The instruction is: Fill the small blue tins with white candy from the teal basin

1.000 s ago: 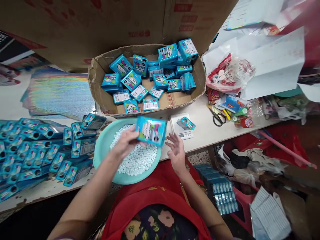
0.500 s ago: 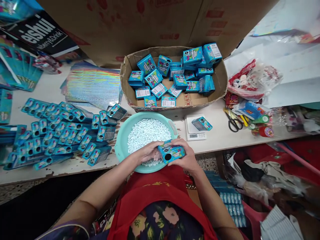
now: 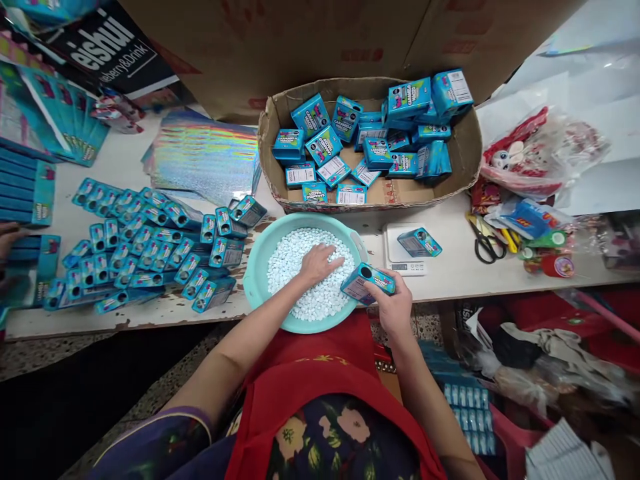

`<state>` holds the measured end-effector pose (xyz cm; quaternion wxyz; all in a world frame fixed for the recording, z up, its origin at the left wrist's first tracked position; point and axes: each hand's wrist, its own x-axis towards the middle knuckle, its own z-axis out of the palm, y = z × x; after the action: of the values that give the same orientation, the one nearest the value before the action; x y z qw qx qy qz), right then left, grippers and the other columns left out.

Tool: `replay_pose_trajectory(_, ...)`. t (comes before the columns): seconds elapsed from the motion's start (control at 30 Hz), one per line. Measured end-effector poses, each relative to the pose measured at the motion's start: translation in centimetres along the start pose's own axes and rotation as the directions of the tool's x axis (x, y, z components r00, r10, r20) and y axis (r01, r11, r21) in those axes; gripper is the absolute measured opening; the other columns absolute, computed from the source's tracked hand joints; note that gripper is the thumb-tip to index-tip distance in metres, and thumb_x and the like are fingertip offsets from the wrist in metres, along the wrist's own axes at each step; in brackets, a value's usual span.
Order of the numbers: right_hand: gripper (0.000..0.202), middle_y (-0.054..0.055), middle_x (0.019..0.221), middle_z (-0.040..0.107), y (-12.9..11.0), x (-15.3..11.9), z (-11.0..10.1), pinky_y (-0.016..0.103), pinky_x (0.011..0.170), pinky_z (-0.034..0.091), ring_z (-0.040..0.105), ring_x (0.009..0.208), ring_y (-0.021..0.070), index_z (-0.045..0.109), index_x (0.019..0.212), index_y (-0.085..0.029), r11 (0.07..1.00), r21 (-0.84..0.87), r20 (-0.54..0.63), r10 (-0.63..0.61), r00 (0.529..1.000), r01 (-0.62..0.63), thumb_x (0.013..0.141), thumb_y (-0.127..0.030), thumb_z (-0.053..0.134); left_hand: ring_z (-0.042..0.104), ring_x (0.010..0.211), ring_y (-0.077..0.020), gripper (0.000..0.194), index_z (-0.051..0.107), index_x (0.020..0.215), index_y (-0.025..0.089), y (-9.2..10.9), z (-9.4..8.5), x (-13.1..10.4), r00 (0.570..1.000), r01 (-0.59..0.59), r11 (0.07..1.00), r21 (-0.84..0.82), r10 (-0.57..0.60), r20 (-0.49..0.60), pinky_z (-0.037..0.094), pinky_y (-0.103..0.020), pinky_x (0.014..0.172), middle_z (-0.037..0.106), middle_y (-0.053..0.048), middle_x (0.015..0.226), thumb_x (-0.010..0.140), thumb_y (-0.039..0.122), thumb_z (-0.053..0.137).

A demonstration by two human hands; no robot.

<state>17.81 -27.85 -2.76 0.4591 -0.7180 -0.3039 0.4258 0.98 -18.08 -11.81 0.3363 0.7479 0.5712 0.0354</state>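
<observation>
A mint-green basin [image 3: 254, 283] holds many small white candies [image 3: 320, 303]. My left hand [image 3: 319, 265] rests on the candies with its fingers spread. At the basin's right rim, my right hand [image 3: 393, 300] grips a small blue box [image 3: 367, 283], tilted, with a round dark hole in its top face. Another blue box [image 3: 420, 242] lies on the white scale [image 3: 395, 250] just right of the basin. Behind the basin, an open cardboard tray [image 3: 370, 205] contains several blue boxes.
Many blue boxes [image 3: 150, 253] with round holes stand left of the basin, below shiny sheets [image 3: 205, 157]. Scissors [image 3: 485, 240] and plastic bags [image 3: 530, 160] lie at the right. Another person's hand [image 3: 9, 240] shows at the left edge.
My left hand has left the box and moved into the candies, its fingers spreading. My right hand still holds the box, now turned. A person's hand has appeared at the far left.
</observation>
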Motion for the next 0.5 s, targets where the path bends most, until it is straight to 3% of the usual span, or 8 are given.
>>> replay_pose_trajectory(0.07,0.043,0.001,0.088,0.069,-0.2,0.0,0.5,0.030,0.072,0.052,0.062,0.076,0.0160,0.065,0.095,-0.020,1.000,0.002,0.012,-0.015,1.000,0.015,0.061,-0.039,0.083,0.060,0.096,-0.0244,0.029,0.068,0.096,0.025,-0.2,-0.2,-1.6,0.999,0.027,0.997,-0.070,-0.029,-0.024,0.044,-0.034,0.084,0.065,-0.005,0.098,0.083,0.049,0.056)
replay_pose_trajectory(0.13,0.043,0.001,0.089,0.069,-0.4,-0.1,0.9,0.031,0.073,0.052,0.063,0.077,0.0163,0.065,0.096,-0.020,0.999,-0.009,0.030,-0.036,0.999,0.036,0.061,-0.039,0.084,0.061,0.092,-0.0232,0.018,0.068,0.082,0.024,-0.9,-0.5,-3.0,0.989,0.097,0.962,-0.256,-0.123,-0.086,0.044,-0.032,0.082,0.065,-0.003,0.089,0.076,0.039,0.062)
replay_pose_trajectory(0.23,0.042,0.001,0.093,0.068,-0.6,-0.4,1.8,0.033,0.077,0.052,0.063,0.081,0.0173,0.065,0.097,-0.021,0.993,-0.046,0.060,-0.106,0.993,0.109,0.063,-0.038,0.083,0.061,0.078,-0.0200,0.015,0.063,0.069,0.020,-1.8,-1.5,-4.5,0.946,0.190,0.825,-0.532,-0.298,-0.125,0.045,-0.030,0.075,0.062,-0.001,0.073,0.069,0.035,0.065)
replay_pose_trajectory(0.3,0.040,0.002,0.096,0.066,-0.7,-0.6,2.4,0.033,0.080,0.052,0.063,0.087,0.0185,0.066,0.097,-0.021,0.974,-0.095,0.088,-0.198,0.976,0.206,0.065,-0.037,0.082,0.056,0.060,-0.0155,0.022,0.061,0.069,0.019,-1.7,-2.6,-5.1,0.925,0.227,0.725,-0.650,-0.369,-0.088,0.044,-0.027,0.060,0.057,0.001,0.061,0.071,0.041,0.063)
replay_pose_trajectory(0.33,0.038,0.002,0.097,0.065,-0.7,-0.8,2.8,0.034,0.082,0.051,0.063,0.090,0.0190,0.066,0.097,-0.022,0.957,-0.122,0.108,-0.252,0.962,0.265,0.067,-0.036,0.081,0.052,0.052,-0.0133,0.025,0.059,0.070,0.019,-1.2,-3.4,-5.5,0.921,0.232,0.649,-0.725,-0.387,-0.051,0.041,-0.025,0.053,0.054,0.003,0.057,0.072,0.044,0.063)
replay_pose_trajectory(0.4,0.033,0.003,0.097,0.063,-0.6,-1.1,3.6,0.035,0.085,0.050,0.062,0.094,0.0198,0.067,0.098,-0.022,0.909,-0.174,0.164,-0.353,0.921,0.380,0.070,-0.034,0.080,0.045,0.044,-0.0099,0.027,0.057,0.073,0.019,0.2,-5.2,-6.2,0.922,0.186,0.397,-0.899,-0.386,0.020,0.034,-0.022,0.042,0.052,0.004,0.055,0.071,0.044,0.066)
replay_pose_trajectory(0.47,0.030,0.004,0.097,0.064,-0.6,-1.5,4.3,0.036,0.086,0.050,0.062,0.094,0.0205,0.067,0.099,-0.023,0.857,-0.214,0.228,-0.422,0.877,0.468,0.073,-0.031,0.078,0.046,0.042,-0.0085,0.026,0.055,0.074,0.018,2.0,-7.1,-6.8,0.944,0.077,0.142,-0.987,-0.328,0.027,0.034,-0.020,0.040,0.054,0.004,0.057,0.070,0.039,0.070)
replay_pose_trajectory(0.5,0.030,0.004,0.096,0.064,-0.5,-1.6,4.7,0.036,0.085,0.050,0.062,0.094,0.0209,0.067,0.100,-0.023,0.835,-0.229,0.256,-0.445,0.858,0.501,0.073,-0.030,0.078,0.049,0.044,-0.0086,0.025,0.054,0.075,0.018,2.8,-7.8,-7.1,0.956,0.018,0.066,-0.998,-0.292,-0.002,0.037,-0.020,0.041,0.055,0.003,0.058,0.070,0.037,0.070)
